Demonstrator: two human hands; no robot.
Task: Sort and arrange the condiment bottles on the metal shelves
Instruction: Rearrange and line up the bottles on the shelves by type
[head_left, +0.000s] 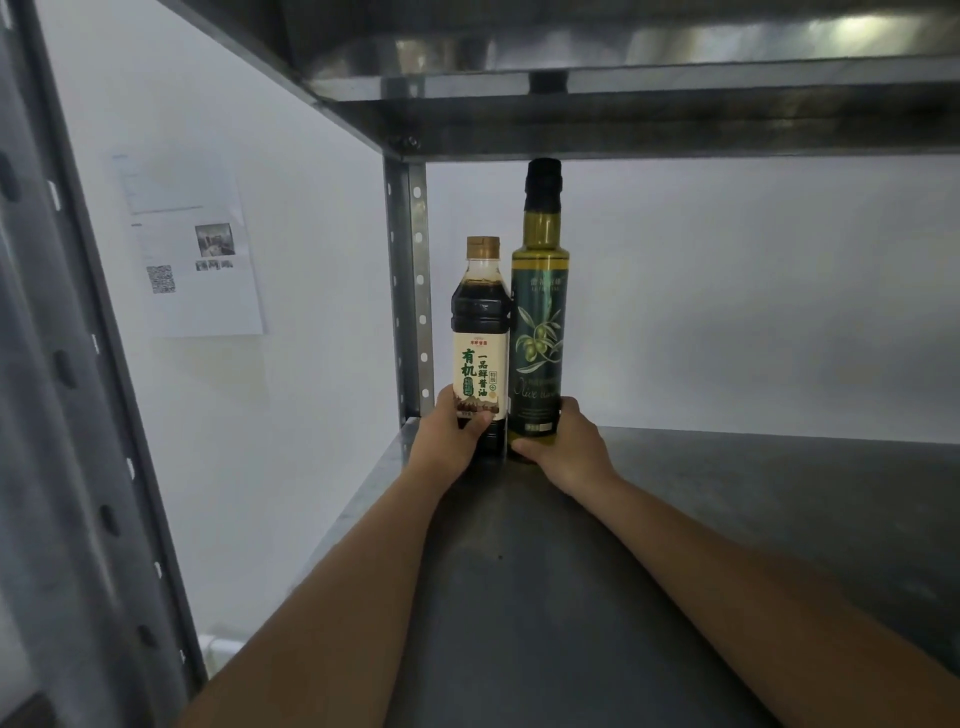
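Observation:
A soy sauce bottle (480, 332) with a gold cap and cream label stands upright at the back left corner of the metal shelf (727, 519). Touching its right side stands a taller green olive oil bottle (539, 322) with a black cap. My left hand (449, 434) grips the base of the soy sauce bottle, thumb across its front. My right hand (563, 447) grips the base of the olive oil bottle, fingers wrapped round its right side.
A perforated upright post (410, 291) stands just left of the bottles. The shelf above (623, 119) hangs close over the olive oil cap. A white wall lies behind, with a printed paper sheet (197, 249) on the left wall. Another shelf post (78, 415) runs down the near left.

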